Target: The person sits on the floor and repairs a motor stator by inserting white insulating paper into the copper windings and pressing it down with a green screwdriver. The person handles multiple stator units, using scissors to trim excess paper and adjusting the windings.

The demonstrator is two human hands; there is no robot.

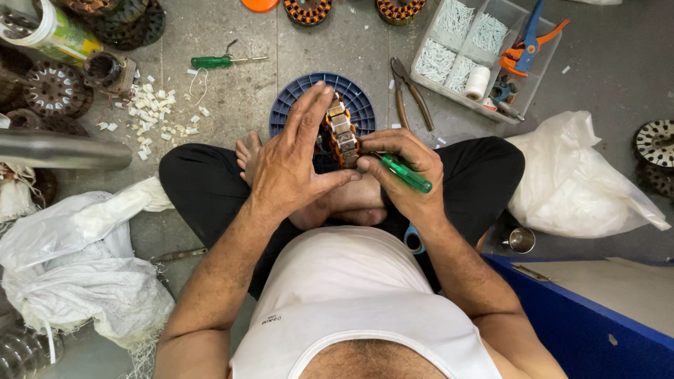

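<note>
My left hand (291,158) wraps around a round motor stator (340,133) with copper windings, holding it on edge above a blue ribbed plastic disc (295,98). My right hand (407,165) grips a green-handled screwdriver (406,174), its tip hidden against the stator's side. I sit cross-legged on the grey floor, with both hands over my lap and bare feet (247,154).
Pliers (411,91) lie right of the disc. A clear compartment tray (484,52) holds white pieces, a thread spool and an orange-blue tool. Another green screwdriver (225,61) and scattered white scraps (151,112) lie left. White bags (576,175) flank me; more stators sit around.
</note>
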